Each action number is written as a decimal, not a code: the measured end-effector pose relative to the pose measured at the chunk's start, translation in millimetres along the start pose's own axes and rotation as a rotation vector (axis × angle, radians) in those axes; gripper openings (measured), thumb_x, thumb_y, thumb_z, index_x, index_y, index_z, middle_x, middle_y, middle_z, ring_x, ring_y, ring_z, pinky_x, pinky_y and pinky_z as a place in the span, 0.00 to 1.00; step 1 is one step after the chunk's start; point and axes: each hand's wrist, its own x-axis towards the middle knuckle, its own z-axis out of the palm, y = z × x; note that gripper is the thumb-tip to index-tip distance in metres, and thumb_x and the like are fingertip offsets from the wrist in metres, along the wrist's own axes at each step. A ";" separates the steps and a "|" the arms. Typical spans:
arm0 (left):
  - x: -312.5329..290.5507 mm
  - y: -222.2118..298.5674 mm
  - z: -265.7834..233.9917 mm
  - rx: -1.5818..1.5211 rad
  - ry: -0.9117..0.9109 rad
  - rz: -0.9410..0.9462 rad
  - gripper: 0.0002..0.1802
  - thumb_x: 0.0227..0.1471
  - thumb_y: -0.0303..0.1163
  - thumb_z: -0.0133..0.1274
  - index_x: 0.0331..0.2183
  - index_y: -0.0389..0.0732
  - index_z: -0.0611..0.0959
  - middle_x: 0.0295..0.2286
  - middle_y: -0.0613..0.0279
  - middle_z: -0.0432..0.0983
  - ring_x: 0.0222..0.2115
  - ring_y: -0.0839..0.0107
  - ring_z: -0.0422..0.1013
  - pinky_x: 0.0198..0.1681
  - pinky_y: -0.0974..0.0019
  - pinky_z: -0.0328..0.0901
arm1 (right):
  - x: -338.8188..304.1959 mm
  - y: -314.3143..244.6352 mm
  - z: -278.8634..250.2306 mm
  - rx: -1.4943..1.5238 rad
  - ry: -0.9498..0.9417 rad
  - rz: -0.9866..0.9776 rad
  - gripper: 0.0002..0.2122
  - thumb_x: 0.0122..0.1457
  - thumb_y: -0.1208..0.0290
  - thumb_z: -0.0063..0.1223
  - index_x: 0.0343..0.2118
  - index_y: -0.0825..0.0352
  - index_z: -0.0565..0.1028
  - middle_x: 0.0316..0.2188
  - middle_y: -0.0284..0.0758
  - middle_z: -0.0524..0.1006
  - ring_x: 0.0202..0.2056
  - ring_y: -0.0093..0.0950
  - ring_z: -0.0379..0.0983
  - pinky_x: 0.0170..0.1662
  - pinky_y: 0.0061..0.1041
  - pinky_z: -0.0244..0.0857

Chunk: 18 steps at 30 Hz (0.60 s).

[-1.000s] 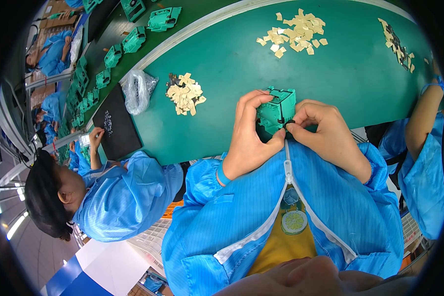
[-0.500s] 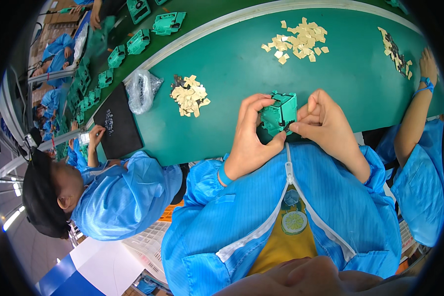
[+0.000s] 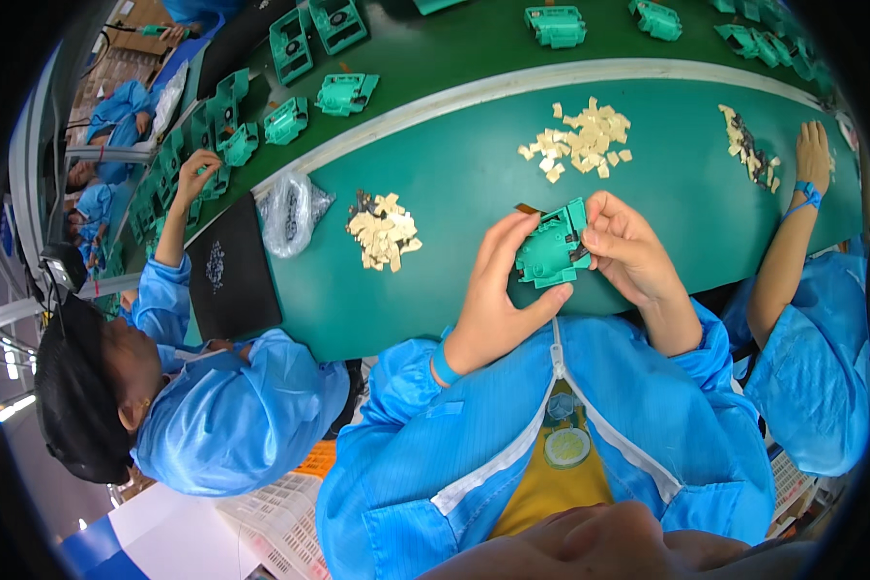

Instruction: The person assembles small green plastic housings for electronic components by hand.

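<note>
A green plastic housing point(image 3: 551, 249), open-sided with moulded ribs, is held tilted just above the table's near edge. My left hand point(image 3: 501, 280) grips it from the left, thumb along the lower edge and fingers at the upper left. A short brown strip point(image 3: 528, 208) sticks out at its upper left corner. On its right side sits a small black part point(image 3: 578, 254). My right hand point(image 3: 633, 253) is closed at that right edge, thumb and bent fingers against the housing; whether a small piece is also between the fingertips is hidden.
Cream-coloured pieces lie in piles point(image 3: 590, 140) ahead, left point(image 3: 385, 234) and far right point(image 3: 749, 150). A clear plastic bag point(image 3: 295, 215) stands beside a black mat point(image 3: 232, 290). Co-workers sit on both sides. More green housings point(image 3: 346, 94) line the belt beyond the pale rail point(image 3: 454, 89).
The housing has been turned in my hands and now shows its broad ribbed side. My right hand has shifted to its right edge. The left co-worker's hand has reached to the housings on the belt.
</note>
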 end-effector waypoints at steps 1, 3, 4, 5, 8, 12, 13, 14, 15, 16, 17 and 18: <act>1.8 -0.8 0.5 0.100 0.035 0.064 0.40 0.48 0.23 0.66 0.61 0.34 0.68 0.60 0.52 0.58 0.60 0.58 0.62 0.62 0.55 0.62 | 2.4 -0.6 -4.4 0.118 0.004 0.025 0.08 0.63 0.75 0.58 0.39 0.62 0.68 0.33 0.28 0.77 0.34 0.17 0.74 0.35 0.15 0.68; 5.5 4.7 -0.8 0.319 0.126 0.170 0.38 0.45 0.30 0.70 0.57 0.34 0.74 0.58 0.46 0.66 0.58 0.51 0.66 0.60 0.53 0.63 | 6.4 -1.2 -3.2 0.132 0.024 0.021 0.09 0.63 0.75 0.59 0.40 0.63 0.69 0.34 0.28 0.77 0.35 0.17 0.74 0.37 0.16 0.69; 7.9 3.9 0.0 0.312 0.130 0.188 0.38 0.45 0.30 0.70 0.57 0.34 0.74 0.58 0.46 0.66 0.58 0.51 0.66 0.60 0.53 0.63 | 7.0 -3.5 -1.0 0.161 0.048 0.025 0.10 0.62 0.75 0.59 0.42 0.64 0.69 0.35 0.29 0.77 0.35 0.18 0.75 0.38 0.17 0.70; 9.4 1.2 0.9 0.407 0.169 0.254 0.37 0.45 0.30 0.70 0.56 0.35 0.75 0.57 0.45 0.67 0.57 0.48 0.66 0.59 0.52 0.63 | 7.7 -5.4 4.1 0.145 0.044 0.015 0.10 0.62 0.75 0.59 0.42 0.64 0.69 0.35 0.29 0.77 0.35 0.18 0.75 0.38 0.17 0.70; 9.3 -6.1 1.1 0.531 0.223 0.362 0.35 0.43 0.31 0.71 0.54 0.35 0.77 0.56 0.43 0.68 0.56 0.44 0.66 0.58 0.49 0.63 | 6.9 -9.8 15.3 -0.152 0.086 -0.119 0.12 0.61 0.75 0.61 0.44 0.65 0.70 0.37 0.30 0.78 0.37 0.20 0.76 0.43 0.19 0.71; 12.3 -10.2 -3.1 0.510 0.203 0.426 0.35 0.43 0.30 0.71 0.53 0.36 0.77 0.57 0.42 0.67 0.55 0.42 0.66 0.57 0.47 0.63 | 11.3 -34.8 10.3 -0.449 0.098 -0.047 0.16 0.58 0.77 0.63 0.47 0.68 0.70 0.39 0.34 0.79 0.39 0.22 0.77 0.44 0.22 0.71; 13.7 -8.0 -5.1 0.483 0.226 0.445 0.33 0.44 0.30 0.70 0.53 0.36 0.77 0.57 0.43 0.67 0.56 0.43 0.66 0.58 0.48 0.62 | 14.3 -47.3 2.8 -0.446 0.120 -0.065 0.17 0.57 0.77 0.63 0.47 0.68 0.70 0.40 0.35 0.79 0.39 0.23 0.77 0.43 0.22 0.71; 13.1 -6.8 -7.8 0.472 0.234 0.469 0.33 0.44 0.30 0.70 0.53 0.36 0.77 0.57 0.43 0.67 0.56 0.43 0.66 0.58 0.48 0.62 | 17.0 -60.2 -5.2 -0.439 0.140 -0.078 0.18 0.57 0.77 0.63 0.48 0.69 0.70 0.40 0.36 0.79 0.39 0.23 0.77 0.43 0.23 0.71; 11.0 -7.5 -10.3 0.469 0.265 0.411 0.31 0.45 0.30 0.69 0.52 0.36 0.77 0.57 0.44 0.67 0.56 0.44 0.65 0.59 0.48 0.61 | 25.0 -75.1 -16.6 -0.452 0.201 -0.185 0.18 0.58 0.76 0.62 0.50 0.70 0.70 0.40 0.37 0.80 0.39 0.24 0.77 0.42 0.23 0.72; 9.5 -9.0 -11.3 0.467 0.297 0.352 0.30 0.46 0.30 0.68 0.51 0.36 0.77 0.57 0.45 0.68 0.56 0.44 0.65 0.60 0.49 0.60 | 34.2 -92.1 -25.3 -0.413 0.265 -0.297 0.18 0.59 0.74 0.62 0.50 0.70 0.70 0.41 0.37 0.80 0.40 0.24 0.77 0.42 0.23 0.72; 9.3 -13.0 -11.0 0.450 0.323 0.309 0.26 0.49 0.29 0.65 0.50 0.37 0.78 0.56 0.48 0.69 0.56 0.47 0.65 0.60 0.50 0.59 | 44.7 -110.8 -40.7 -0.426 0.348 -0.342 0.18 0.60 0.73 0.61 0.50 0.72 0.70 0.41 0.36 0.79 0.41 0.24 0.77 0.43 0.23 0.72; 8.7 -14.3 -11.6 0.445 0.333 0.325 0.26 0.49 0.29 0.65 0.50 0.37 0.78 0.56 0.48 0.69 0.56 0.47 0.65 0.60 0.50 0.59 | 57.0 -126.3 -55.0 -0.473 0.480 -0.397 0.19 0.61 0.72 0.61 0.51 0.74 0.69 0.44 0.38 0.78 0.43 0.25 0.76 0.43 0.23 0.72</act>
